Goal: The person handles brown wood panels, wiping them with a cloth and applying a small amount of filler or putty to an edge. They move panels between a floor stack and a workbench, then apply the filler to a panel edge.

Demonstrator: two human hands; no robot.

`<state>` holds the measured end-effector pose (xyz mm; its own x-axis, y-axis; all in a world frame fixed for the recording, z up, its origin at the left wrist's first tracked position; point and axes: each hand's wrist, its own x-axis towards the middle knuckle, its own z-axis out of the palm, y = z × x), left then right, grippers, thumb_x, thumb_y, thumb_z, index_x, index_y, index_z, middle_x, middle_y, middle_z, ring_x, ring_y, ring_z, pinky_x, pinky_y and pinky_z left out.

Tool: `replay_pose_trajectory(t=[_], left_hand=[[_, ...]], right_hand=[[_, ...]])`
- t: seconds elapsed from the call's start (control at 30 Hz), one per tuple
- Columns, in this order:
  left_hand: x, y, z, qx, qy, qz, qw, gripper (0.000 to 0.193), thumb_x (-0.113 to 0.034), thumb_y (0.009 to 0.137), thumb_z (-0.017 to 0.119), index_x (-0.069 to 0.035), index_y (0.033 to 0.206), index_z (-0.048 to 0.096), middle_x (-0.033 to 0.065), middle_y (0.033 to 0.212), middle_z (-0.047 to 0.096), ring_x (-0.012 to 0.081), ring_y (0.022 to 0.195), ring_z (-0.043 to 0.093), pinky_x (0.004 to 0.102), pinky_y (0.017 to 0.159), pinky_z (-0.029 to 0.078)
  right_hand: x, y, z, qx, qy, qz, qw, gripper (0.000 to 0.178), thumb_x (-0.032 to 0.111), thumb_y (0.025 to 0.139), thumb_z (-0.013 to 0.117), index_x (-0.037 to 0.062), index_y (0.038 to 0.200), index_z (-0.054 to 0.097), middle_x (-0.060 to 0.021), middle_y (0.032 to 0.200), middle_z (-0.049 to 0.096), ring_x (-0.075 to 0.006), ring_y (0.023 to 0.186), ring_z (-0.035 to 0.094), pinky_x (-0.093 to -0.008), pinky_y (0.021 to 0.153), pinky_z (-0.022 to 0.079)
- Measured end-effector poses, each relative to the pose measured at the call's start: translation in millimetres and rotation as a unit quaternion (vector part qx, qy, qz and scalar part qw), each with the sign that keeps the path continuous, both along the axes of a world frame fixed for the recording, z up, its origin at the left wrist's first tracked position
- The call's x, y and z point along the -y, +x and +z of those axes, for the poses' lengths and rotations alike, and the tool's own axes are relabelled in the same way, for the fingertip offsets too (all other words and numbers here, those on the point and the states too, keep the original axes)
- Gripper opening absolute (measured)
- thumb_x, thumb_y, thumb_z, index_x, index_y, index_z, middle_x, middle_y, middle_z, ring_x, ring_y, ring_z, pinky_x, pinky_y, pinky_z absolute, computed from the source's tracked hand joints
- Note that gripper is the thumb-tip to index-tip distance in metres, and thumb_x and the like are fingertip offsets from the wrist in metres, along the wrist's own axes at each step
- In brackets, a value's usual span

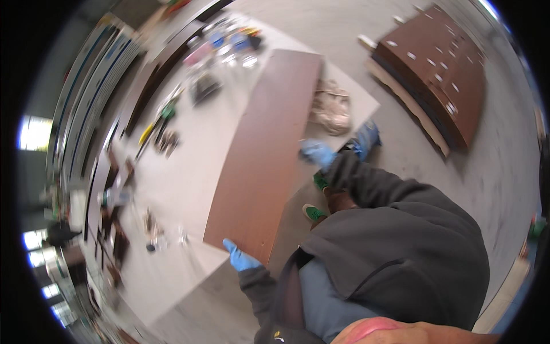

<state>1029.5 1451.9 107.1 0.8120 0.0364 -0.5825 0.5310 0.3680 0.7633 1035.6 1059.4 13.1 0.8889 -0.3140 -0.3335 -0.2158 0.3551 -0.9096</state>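
A long brown board [263, 149] lies across the pale work table [189, 189], slightly overhanging its near side. My left hand [243, 259], in a blue glove, grips the board's near-left end, with the thumb on top; its other fingers are mostly hidden. My right hand [319, 153], also gloved in blue, is beside the board's right edge and blurred. Its fingers look closed, and a small dark thing shows at their tips, too smeared to name. Near that hand lie a beige cloth bundle [331, 109] and a blue packet [366, 139] at the table's corner.
Clear plastic bottles [243, 49] crowd the table's far end. Green and yellow hand tools [157, 123] and another bottle [114, 198] lie along its left side. A stack of brown panels [432, 69] rests on the floor at right. Long panels [94, 97] stand at far left.
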Motion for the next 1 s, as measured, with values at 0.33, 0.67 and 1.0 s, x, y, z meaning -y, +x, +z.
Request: replay_pose_trajectory(t=[0.33,0.67,1.0], left_hand=[[7,-28,34,0.121,0.024,-0.068,0.99,0.075,-0.057,0.109,0.042,0.003,0.155,0.04,0.0153,0.158,0.045,0.0319,0.136,0.05,0.0417,0.117,0.04],[161,-102,-28,0.205,0.016,-0.126,0.971,0.056,-0.038,0.115,0.033,0.003,0.152,0.045,0.0216,0.151,0.052,0.0264,0.129,0.057,0.0399,0.115,0.044],[440,-176,-42,0.366,0.252,-0.382,0.81,0.058,-0.035,0.108,0.052,0.004,0.15,0.043,0.019,0.139,0.061,0.0298,0.116,0.064,0.0381,0.103,0.05]], right_hand=[[-44,-1,56,0.033,0.397,-0.114,0.91,0.033,0.018,0.099,0.069,-0.0015,0.126,0.065,-0.0127,0.116,0.074,-0.0251,0.1,0.075,-0.0395,0.091,0.063],[145,-199,165,0.129,0.289,-0.151,0.937,0.04,0.018,0.101,0.067,-0.0013,0.136,0.061,-0.0134,0.13,0.069,-0.0261,0.117,0.068,-0.0368,0.105,0.053],[375,-422,138,0.093,0.229,-0.325,0.913,0.044,0.017,0.094,0.073,-0.0013,0.132,0.063,-0.0141,0.125,0.07,-0.0283,0.117,0.066,-0.0401,0.103,0.052]])
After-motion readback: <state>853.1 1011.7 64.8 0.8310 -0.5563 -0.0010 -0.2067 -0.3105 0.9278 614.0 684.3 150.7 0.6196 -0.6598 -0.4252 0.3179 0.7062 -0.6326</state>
